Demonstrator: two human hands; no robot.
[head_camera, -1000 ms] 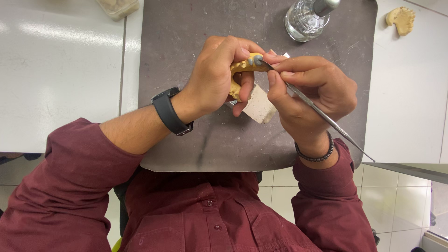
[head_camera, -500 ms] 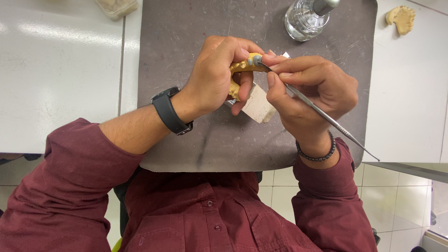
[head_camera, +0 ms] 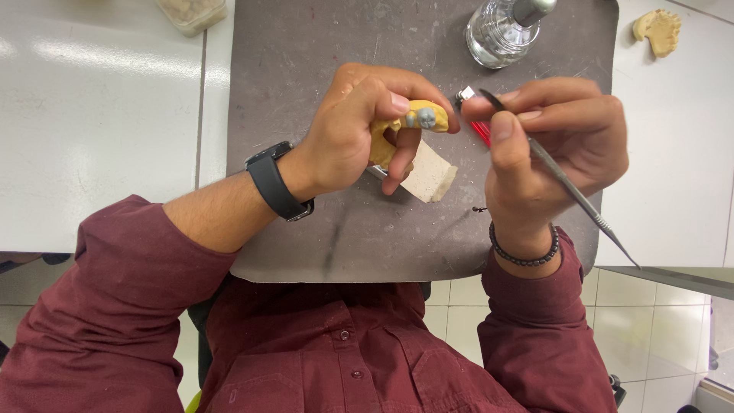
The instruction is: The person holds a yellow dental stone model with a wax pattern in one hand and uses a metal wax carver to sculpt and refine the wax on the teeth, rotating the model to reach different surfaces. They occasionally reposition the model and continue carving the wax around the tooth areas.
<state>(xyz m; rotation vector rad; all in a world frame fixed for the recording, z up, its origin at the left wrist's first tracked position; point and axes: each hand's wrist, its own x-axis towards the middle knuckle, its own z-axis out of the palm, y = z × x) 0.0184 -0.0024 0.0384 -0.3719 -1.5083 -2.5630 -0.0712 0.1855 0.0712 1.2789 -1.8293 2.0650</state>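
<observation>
We hold the yellow dental cast [head_camera: 397,126] pinched in our left hand [head_camera: 355,130] above the grey mat [head_camera: 306,69] — our right hand [head_camera: 554,145] pinches the metal carving tool [head_camera: 566,183], tip just right of the cast's grey tooth [head_camera: 422,117]

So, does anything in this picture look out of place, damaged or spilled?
Nothing stands out. The left hand holds a yellow dental cast, the right hand a thin metal tool. The dark mat is scuffed and smeared but shows no spill. A glass bottle stands upright.
</observation>
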